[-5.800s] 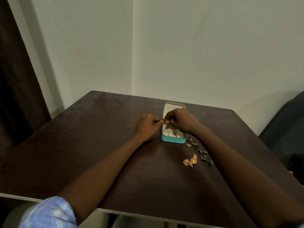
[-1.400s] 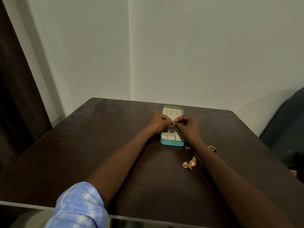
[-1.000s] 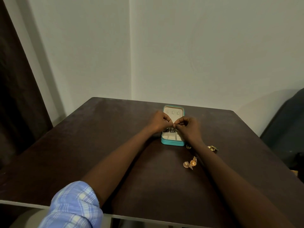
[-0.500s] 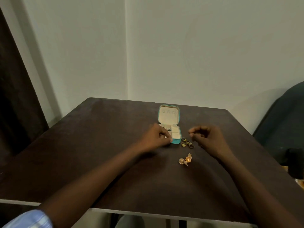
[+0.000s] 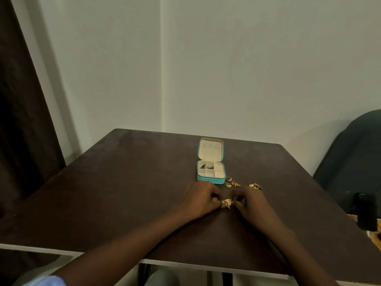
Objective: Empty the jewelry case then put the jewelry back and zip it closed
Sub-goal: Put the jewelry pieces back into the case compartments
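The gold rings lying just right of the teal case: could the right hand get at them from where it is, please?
Probably yes. The gold rings lie bare on the table, with nothing between them and the right hand, though its fingers seem busy at a gold earring.

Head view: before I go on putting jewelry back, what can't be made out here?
- Gold earrings: partly hidden by the fingertips of the left hand and right hand; the grip itself is unclear.
- Dark pieces in the jewelry case: too small to identify.
- Gold pieces beside the case: too small to count.
- Zipper: too small to see.
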